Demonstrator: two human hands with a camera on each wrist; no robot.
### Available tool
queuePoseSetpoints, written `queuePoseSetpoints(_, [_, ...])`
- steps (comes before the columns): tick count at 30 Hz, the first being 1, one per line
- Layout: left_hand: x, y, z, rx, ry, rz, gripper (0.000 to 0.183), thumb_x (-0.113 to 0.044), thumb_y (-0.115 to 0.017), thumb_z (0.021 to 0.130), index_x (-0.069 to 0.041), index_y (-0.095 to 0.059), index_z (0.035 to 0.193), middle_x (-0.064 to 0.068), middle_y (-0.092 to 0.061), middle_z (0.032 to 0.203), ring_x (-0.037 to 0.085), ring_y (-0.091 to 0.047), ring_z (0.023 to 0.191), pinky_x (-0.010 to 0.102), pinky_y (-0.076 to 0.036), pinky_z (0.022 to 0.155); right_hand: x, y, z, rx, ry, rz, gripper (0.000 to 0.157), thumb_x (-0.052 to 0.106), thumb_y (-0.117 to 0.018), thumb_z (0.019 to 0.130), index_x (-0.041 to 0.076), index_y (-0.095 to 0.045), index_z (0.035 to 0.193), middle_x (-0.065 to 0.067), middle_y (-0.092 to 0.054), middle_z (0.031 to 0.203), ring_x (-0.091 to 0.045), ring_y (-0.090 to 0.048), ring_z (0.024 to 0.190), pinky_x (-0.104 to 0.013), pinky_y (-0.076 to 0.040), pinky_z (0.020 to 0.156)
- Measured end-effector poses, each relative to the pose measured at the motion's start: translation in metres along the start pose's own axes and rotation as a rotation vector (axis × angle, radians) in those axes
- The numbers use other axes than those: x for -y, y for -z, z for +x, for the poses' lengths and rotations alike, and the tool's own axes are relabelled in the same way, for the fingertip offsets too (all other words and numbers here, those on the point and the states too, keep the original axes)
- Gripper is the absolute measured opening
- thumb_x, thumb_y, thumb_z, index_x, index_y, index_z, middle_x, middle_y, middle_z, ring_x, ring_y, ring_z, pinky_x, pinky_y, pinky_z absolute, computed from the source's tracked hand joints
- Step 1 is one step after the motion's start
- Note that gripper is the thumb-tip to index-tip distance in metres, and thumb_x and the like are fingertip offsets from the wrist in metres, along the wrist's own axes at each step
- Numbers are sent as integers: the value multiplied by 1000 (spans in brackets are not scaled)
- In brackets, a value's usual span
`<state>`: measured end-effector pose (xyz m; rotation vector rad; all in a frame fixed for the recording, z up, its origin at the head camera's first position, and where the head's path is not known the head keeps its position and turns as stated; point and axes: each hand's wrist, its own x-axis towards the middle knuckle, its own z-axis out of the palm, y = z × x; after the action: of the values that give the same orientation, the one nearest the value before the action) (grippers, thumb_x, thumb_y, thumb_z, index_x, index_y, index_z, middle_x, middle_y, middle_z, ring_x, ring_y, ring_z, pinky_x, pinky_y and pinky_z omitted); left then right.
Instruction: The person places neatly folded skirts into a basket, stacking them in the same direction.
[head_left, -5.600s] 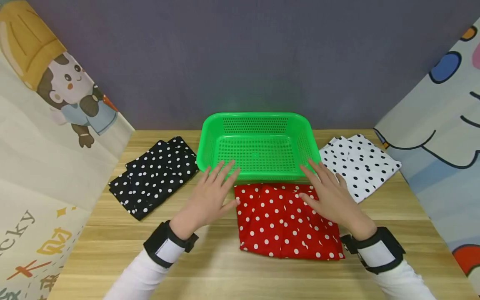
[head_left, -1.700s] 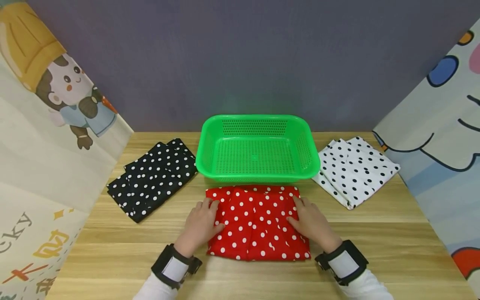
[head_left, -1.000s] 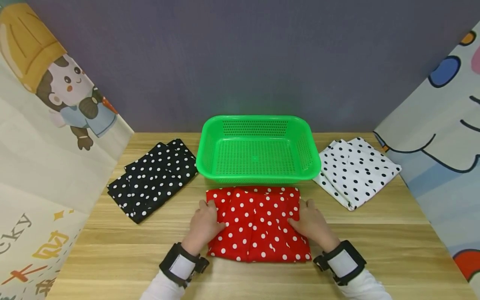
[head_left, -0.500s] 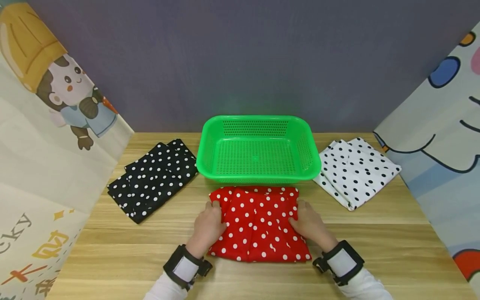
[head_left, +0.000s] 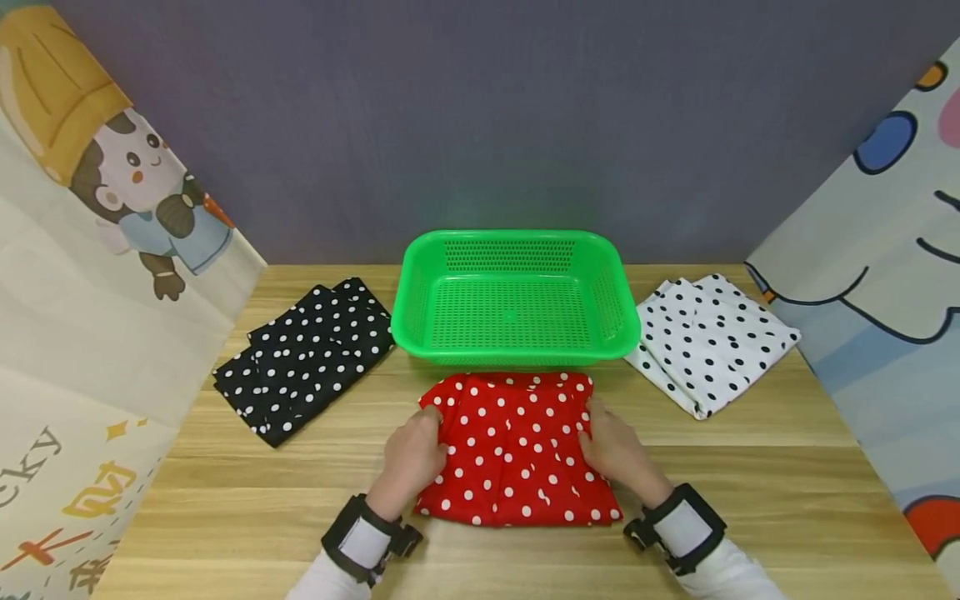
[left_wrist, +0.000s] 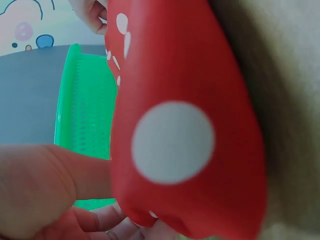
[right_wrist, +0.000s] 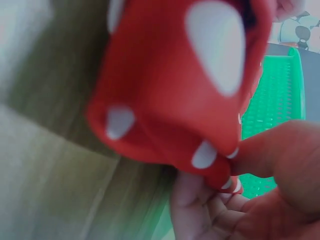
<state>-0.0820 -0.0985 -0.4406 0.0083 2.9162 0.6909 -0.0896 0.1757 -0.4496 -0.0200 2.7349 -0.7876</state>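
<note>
Wrist views show me fingers curled under the red dotted cloth (hidden from overhead); left hand and right hand, angled inward, pinch its sides, just this side of the green basket.

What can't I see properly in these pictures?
Head: most fingertips of the left hand and right hand, hidden by the red polka-dot cloth.
Head: white sleeves, cut off by bottom edge.
Left wrist: part of the green basket, behind the cloth.
Right wrist: wooden tabletop, blurred.

white sleeves, black wrist straps
</note>
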Motion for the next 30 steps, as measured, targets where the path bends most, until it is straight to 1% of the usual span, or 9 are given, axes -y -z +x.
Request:
queuePoseSetpoints(3, [1,2,-4,-15,-13,-37,30,-5,-72,73,-1,-58,99,10,-61,85,19,-55,65,30,-48,54,-1,0,-3,-34,10,13,49,8,-60,85,-6,-35,125,-21,-58,105,-25,-60,81,-38,-54,65])
queuePoseSetpoints(6, [1,3,-8,-47,-33,-66,31,-5,-72,74,-1,-58,101,9,-62,87,18,-56,68,31,-49,56,-1,0,-7,-75,18,28,44,9,-58,86,-4,-37,123,-19,-58,104,-24,-59,81,-36,-54,64])
queuePoseSetpoints(11, [0,7,-18,-100,-46,-95,34,-8,-75,73,-4,-57,101,7,-61,88,17,-56,71,31,-51,59,2,2,-17,-141,30,61,43,9,-59,86,-4,-39,121,-18,-59,103,-23,-60,78,-34,-53,61])
queuePoseSetpoints(15, [0,10,-25,-134,-68,-111,34,-7,-75,73,-5,-56,101,6,-60,86,15,-55,70,29,-52,59,4,3,-24,-161,25,83,43,8,-60,85,-3,-38,121,-18,-58,106,-24,-60,82,-36,-55,63])
queuePoseSetpoints(18, [0,11,-30,-144,-74,-123,35,-8,-75,73,-4,-56,102,5,-61,88,15,-56,71,29,-54,61,5,4,-28,-163,22,90,43,8,-61,85,0,-37,121,-17,-57,108,-24,-60,86,-36,-55,65])
queuePoseSetpoints(21, [-1,13,-34,-152,-75,-133,36,-8,-76,72,-4,-56,102,6,-61,89,15,-57,72,30,-55,61,5,5,-32,-194,47,75,42,7,-61,85,0,-38,119,-16,-57,107,-25,-60,87,-38,-55,66])
queuePoseSetpoints(25, [-2,16,-37,-169,-83,-127,34,-7,-76,72,-6,-56,99,5,-61,88,14,-56,71,28,-53,60,6,5,-36,-277,102,29,39,4,-61,83,-1,-40,116,-17,-58,103,-26,-60,85,-41,-54,66])
queuePoseSetpoints(30, [-3,21,-39,-201,-118,-109,32,-6,-75,72,-7,-54,96,4,-59,85,14,-54,68,26,-50,57,8,6,-39,-343,133,1,37,3,-61,82,-1,-42,114,-18,-59,99,-26,-60,79,-39,-53,62])
